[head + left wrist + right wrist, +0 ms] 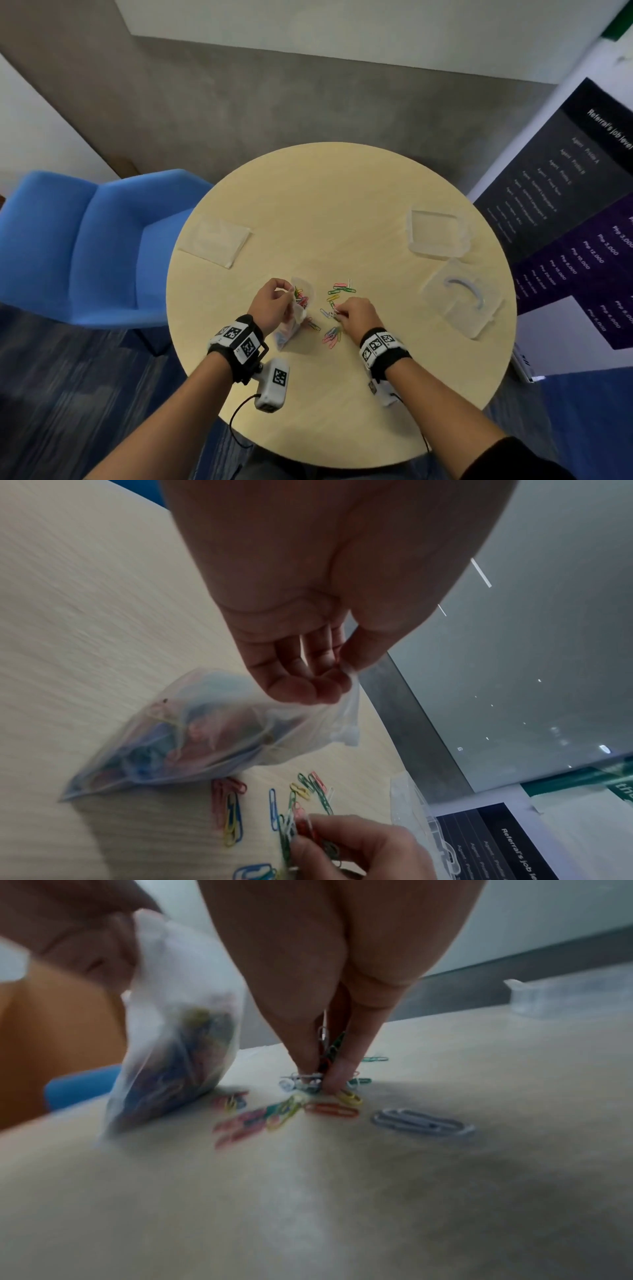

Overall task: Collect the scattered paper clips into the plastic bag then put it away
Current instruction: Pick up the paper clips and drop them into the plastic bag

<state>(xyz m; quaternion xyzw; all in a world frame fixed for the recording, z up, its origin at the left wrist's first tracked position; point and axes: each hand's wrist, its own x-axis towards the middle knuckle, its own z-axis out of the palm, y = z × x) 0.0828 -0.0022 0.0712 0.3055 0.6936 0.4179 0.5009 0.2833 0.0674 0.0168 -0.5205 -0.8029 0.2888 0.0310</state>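
My left hand [274, 301] pinches the rim of a clear plastic bag [192, 731] between thumb and fingers and holds its mouth up, while the bag's bottom rests on the round table [342, 212]. Several coloured paper clips show through the bag [178, 1053]. To its right, loose paper clips [337, 301] lie scattered on the wood. My right hand [356, 317] is down among them, its fingertips [334, 1074] pinching a small bunch of clips [308, 831]. More clips [284, 1115] lie in front of that hand, and a grey one [423, 1122] lies apart to the right.
A second flat plastic bag [214, 241] lies at the table's left. Two clear plastic box parts [436, 231] [462, 301] sit at the right edge. A blue chair [85, 246] stands left of the table, a dark banner [582, 205] to the right.
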